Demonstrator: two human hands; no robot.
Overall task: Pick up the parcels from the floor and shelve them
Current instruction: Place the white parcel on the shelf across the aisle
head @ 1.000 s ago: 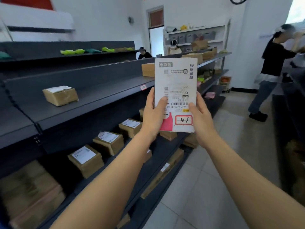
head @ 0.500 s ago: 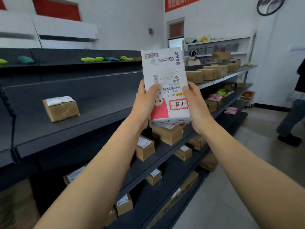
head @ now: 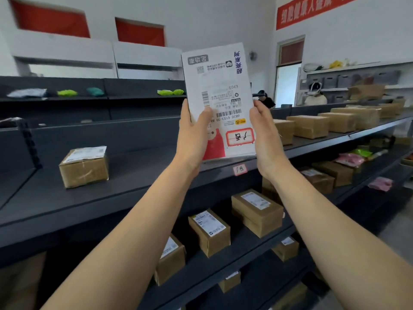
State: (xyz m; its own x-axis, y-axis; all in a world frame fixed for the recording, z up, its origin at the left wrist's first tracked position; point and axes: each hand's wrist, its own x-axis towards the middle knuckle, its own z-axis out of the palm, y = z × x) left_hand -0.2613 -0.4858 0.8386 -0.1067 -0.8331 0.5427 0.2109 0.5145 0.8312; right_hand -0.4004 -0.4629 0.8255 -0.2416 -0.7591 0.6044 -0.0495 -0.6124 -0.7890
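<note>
I hold a flat white parcel (head: 220,86) upright in front of me, upside down, with a barcode label, a red figure and a red-framed sticker near its lower end. My left hand (head: 194,135) grips its left edge and my right hand (head: 266,135) grips its right edge. The parcel's bottom edge hovers just above the front lip of a dark grey shelf (head: 134,189), over a small label tag (head: 240,169) on the lip.
A brown box (head: 84,166) sits on the same shelf to the left, a row of brown boxes (head: 324,124) to the right. Lower shelves hold several labelled boxes (head: 257,211) and pink bags (head: 350,158). Green bags (head: 67,92) lie on the top shelf. A person (head: 264,99) sits behind.
The view turned left toward the shelves and moved closer. The parcel, still held in both hands, rose and now hangs over the middle shelf's front edge.
</note>
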